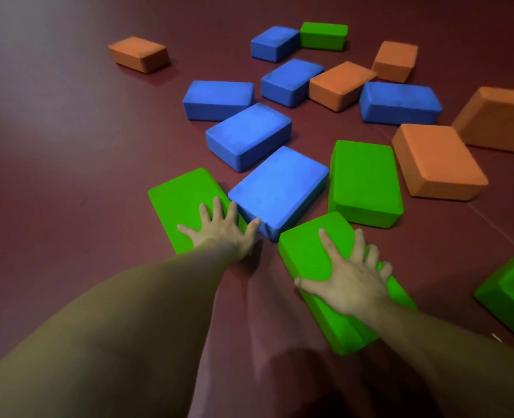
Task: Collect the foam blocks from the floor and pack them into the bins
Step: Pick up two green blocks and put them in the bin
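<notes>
All foam blocks in view sit on the dark red floor [68,146], none packed.

Left hand [219,230]: lower centre, flat on top of the left green block [174,203], fingers spread wide, thumb tip touching the near corner of the blue block [280,188]. Arm straight out.

Right hand [349,276]: lower right of centre, palm down on the right green block [310,251], fingers fanned, thumb at the block's near-left edge, last two fingers bent at its right edge. Can't tell if it's lifting or just pressing.

The blue block lies between the two green ones and touches both.

Rest of the pile: third green block [364,182] right of the blue one, another green [512,291] at the right edge, more blue blocks [248,135] up the centre, orange blocks [436,161] on the right, a lone orange block [139,54] at upper left.
</notes>
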### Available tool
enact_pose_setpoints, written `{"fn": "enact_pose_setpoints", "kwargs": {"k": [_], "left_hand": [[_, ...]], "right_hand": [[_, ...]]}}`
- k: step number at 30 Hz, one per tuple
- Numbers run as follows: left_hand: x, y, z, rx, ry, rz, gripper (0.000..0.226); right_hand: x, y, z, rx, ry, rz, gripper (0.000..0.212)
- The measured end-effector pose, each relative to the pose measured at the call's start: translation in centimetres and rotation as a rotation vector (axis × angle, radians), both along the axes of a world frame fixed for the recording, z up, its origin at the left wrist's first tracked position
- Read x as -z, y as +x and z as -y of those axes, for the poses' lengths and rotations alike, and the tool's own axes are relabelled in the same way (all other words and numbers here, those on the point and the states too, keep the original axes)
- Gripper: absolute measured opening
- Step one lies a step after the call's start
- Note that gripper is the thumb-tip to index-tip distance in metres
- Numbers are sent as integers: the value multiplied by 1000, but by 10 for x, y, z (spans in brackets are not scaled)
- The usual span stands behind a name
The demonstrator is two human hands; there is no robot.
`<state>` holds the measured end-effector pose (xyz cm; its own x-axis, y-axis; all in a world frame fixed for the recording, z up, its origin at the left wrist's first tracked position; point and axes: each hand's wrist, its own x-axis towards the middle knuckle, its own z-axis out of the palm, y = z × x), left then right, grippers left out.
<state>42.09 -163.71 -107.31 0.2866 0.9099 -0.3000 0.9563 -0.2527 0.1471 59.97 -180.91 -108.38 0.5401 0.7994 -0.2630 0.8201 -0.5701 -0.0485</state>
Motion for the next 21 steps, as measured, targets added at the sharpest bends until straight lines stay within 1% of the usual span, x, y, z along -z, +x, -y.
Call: {"fn": "enact_pose_setpoints", "kwargs": {"k": [4, 6, 8, 10, 12, 14, 16, 18, 21], "left_hand": [[-2, -6, 8, 68, 98, -21, 91], [-4, -11, 12, 147, 156, -33, 91], [-6, -17, 12, 233, 216, -5, 85], [-11, -20, 10, 269, 245, 11, 75], [-14, -22, 6, 198, 226, -20, 74], [-19, -22, 1, 21, 107, -56, 87], [-21, -24, -2, -144, -36, -48, 99], [-18, -27, 1, -200, -111, -36, 108], [-12, -30, 8, -192, -125, -17, 120]], "right_hand": [[-1, 0, 0, 0, 0, -3, 120], [-2, -1, 1, 0, 3, 0, 121], [-4, -2, 2, 0, 7, 5, 121], [-6, -2, 2, 3, 6, 4, 121], [-7, -2, 1, 1, -2, -2, 122], [-9, -1, 0, -5, -13, -16, 123], [-9, 0, 0, -4, -23, -29, 123], [-9, 0, 0, -4, -28, -34, 123], [-7, 0, 1, -4, -20, -35, 123]]}}
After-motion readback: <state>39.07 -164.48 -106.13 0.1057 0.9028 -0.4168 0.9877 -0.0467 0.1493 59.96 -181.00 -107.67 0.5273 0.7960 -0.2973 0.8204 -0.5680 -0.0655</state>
